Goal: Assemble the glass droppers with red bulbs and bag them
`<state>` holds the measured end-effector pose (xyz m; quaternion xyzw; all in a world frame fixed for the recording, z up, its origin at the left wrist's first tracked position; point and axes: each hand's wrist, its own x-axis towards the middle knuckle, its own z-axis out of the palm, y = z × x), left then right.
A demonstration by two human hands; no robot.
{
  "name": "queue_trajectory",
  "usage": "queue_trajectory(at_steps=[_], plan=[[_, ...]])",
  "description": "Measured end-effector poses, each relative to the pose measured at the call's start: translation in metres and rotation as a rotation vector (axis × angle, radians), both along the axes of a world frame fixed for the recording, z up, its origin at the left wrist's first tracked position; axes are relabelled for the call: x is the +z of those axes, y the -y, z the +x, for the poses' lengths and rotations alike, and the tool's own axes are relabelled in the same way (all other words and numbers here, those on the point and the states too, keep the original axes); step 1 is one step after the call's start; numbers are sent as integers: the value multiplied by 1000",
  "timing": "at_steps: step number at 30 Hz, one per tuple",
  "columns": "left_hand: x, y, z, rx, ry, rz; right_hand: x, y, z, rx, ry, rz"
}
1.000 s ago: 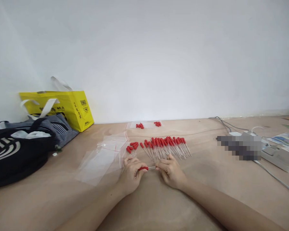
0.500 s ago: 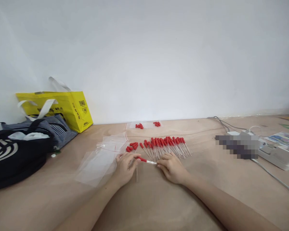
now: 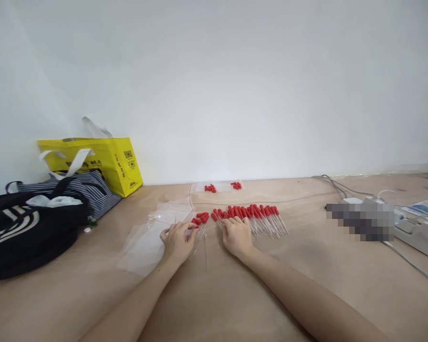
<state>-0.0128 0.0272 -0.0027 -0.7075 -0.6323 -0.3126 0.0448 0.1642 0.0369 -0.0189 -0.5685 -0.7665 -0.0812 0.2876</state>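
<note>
Droppers [image 3: 262, 212] lie just beyond and beside the right grip [image 3: 237, 236].

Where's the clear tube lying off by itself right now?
In the head view, the clear tube lies on the table between the left hand and right hand, below the small group of red caps.

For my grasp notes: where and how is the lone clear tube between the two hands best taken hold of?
Probably by its near half, pinched across its sides from above, coming from the person's side. The clear tube is thin, lies lengthwise toward the person, and that half is farther from the red-bulbed droppers.
</note>
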Motion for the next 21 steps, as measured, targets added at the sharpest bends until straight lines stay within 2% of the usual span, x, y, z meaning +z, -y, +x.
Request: queue_trajectory(at_steps=[7, 12, 17, 21], plan=[[1, 0, 3, 59, -44, -70, 0, -1, 2, -56, 58, -27], [1, -4, 0, 78, -58, -107, 6, 11, -7, -41, 24, -30], [1, -15, -7, 7, -77, -165, 13, 29, -26, 19, -40, -137], [0, -21, -10, -48, -91, -170, 16, 34, -35, 7, -38, -240]])
